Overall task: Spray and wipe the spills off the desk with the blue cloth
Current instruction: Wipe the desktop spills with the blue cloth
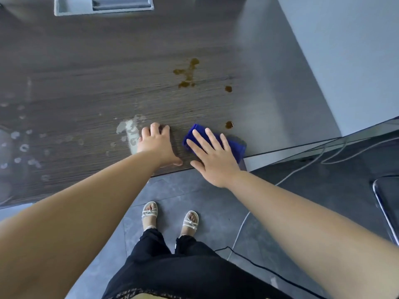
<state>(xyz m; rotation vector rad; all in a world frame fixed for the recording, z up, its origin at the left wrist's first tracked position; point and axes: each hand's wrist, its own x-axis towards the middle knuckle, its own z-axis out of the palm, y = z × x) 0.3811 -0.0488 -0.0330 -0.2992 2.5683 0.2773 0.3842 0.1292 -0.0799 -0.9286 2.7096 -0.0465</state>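
Right grip (212, 156) presses flat on the folded blue cloth (235, 146); left grip (158, 145) (empty, fingers spread) rests on the dark wood-grain bench (86, 83).

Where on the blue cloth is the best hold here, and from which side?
Probably the near right corner of the cloth, which seems to hang over the desk edge: coming from the front, a thumb could slip under it. The rest lies flat on the desk under the right hand, whose straight fingers only press on it.
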